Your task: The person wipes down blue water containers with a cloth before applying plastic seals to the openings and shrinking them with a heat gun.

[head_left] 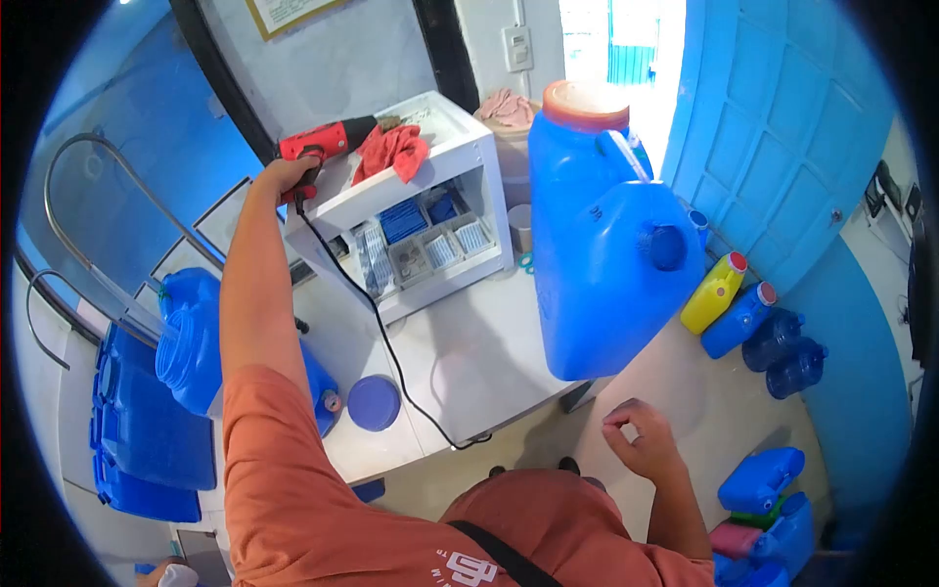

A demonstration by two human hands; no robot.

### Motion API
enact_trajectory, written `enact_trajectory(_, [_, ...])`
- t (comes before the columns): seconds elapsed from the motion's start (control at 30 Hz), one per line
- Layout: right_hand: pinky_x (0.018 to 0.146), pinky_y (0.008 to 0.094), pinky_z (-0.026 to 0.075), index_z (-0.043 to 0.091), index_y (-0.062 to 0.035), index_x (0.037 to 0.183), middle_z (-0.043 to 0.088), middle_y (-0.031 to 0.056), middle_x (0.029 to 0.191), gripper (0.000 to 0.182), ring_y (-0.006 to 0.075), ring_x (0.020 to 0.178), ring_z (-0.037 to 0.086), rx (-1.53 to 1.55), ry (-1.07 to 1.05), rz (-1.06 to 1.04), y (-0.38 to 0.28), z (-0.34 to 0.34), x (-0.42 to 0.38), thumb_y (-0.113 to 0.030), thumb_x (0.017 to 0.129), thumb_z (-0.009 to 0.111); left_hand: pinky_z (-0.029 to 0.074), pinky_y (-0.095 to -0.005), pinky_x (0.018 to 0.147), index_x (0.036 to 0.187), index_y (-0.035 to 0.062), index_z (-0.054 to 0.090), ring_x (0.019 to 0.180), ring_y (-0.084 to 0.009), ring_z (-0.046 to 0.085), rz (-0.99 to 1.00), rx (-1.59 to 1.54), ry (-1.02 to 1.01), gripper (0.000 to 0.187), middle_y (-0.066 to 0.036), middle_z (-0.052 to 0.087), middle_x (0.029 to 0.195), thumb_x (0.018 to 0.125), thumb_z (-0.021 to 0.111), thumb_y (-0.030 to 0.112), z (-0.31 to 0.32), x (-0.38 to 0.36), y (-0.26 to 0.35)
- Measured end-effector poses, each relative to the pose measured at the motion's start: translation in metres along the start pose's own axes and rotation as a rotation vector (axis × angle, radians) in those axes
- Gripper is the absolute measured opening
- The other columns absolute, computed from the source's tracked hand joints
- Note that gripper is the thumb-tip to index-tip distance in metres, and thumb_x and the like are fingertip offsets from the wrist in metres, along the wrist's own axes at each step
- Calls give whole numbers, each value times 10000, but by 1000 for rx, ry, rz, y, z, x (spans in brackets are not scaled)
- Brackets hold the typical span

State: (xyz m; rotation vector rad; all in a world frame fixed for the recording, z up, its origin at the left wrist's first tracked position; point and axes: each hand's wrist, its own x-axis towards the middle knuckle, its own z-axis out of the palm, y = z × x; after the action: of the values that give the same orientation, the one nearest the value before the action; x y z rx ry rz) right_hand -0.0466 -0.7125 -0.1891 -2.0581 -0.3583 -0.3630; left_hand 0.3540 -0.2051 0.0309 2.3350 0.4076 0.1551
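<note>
My left hand point(291, 176) is stretched out to the top of a white shelf unit point(401, 220), wrapped round the handle of a red and black heat gun point(328, 140). Its nozzle points right, beside a crumpled red cloth point(391, 152). A black cord point(380, 318) runs from the handle down over the table edge. My right hand point(644, 440) hovers in front of the table with curled fingers and nothing visible in them. Above it, a large blue water jug point(606, 284) with a dark blue cap point(664, 248) stands at the right of the white table point(469, 352).
Small packs fill the shelf's compartments. A blue round lid point(374, 403) lies on the table near an open blue container point(191, 357) with tubing. On the floor at right stand a yellow jug point(714, 292) and several blue containers point(763, 479). A blue door point(782, 147) is behind.
</note>
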Motion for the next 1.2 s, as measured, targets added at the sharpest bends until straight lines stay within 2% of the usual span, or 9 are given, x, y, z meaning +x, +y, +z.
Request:
enact_trajectory(0.37, [679,356,525,674,-42,865,665,101,797,89,256,737,662,51,-7,69,6,2,-17,-103,841,733,520,-317,600,1040,96,663,670,-144,612,25,-427,67,346,-8,644,834,868,737,387,-4,7,-16])
enact_trajectory(0.5, [697,355,531,666,-38,908,671,107,847,119,260,772,668,47,-29,28,-5,-6,-6,-101,836,737,552,-325,616,1149,68,583,715,-161,640,234,-768,115,413,-33,649,907,913,710,383,0,-55,-8])
enact_trajectory(0.67, [835,365,534,647,-43,1085,635,144,1108,298,293,978,652,97,16,-262,-59,2,43,-113,819,762,560,-340,696,1337,85,411,774,-177,646,785,-1113,197,495,-89,609,1055,955,666,270,62,-214,15])
enact_trajectory(0.77, [942,387,502,618,-29,1207,591,167,1240,436,324,1126,606,50,49,-386,-105,12,74,-134,815,776,541,-317,695,1415,96,345,799,-183,636,998,-945,283,614,-83,591,1035,920,693,200,111,-290,15])
enact_trajectory(0.87, [1008,409,466,559,-25,1313,550,179,1330,573,352,1220,548,217,186,-451,-140,29,96,-157,806,792,533,-348,702,1407,96,389,801,-213,632,864,-543,187,630,-109,588,1057,872,715,160,136,-355,8])
enact_trajectory(0.97, [1036,409,447,488,-8,1380,523,198,1369,696,370,1275,505,201,217,-485,-150,39,102,-201,795,811,460,-394,860,1342,77,471,991,-257,569,1024,-680,-210,563,-126,566,1140,867,728,236,184,-369,4])
enact_trajectory(1.07, [1004,388,466,584,-99,1275,642,117,1232,469,222,1124,617,794,329,-50,-134,53,94,-406,927,652,386,-440,1017,1276,58,553,1180,-302,507,1172,-802,-630,520,-143,544,1223,862,740,311,209,-368,1])
enact_trajectory(1.13, [966,325,486,531,-69,1329,640,112,1210,499,202,1129,610,-383,374,-719,-95,12,103,-380,951,627,373,-449,1018,1251,69,580,1175,-308,507,1379,-516,-544,523,-133,544,1222,833,756,330,164,-377,28])
enact_trajectory(1.2, [868,363,541,372,-1,1407,646,117,1126,754,214,1002,655,287,428,-300,-102,-4,70,-336,869,781,364,-480,999,1167,92,639,1122,-327,524,1631,-103,-398,527,-112,568,1176,744,825,346,124,-358,52])
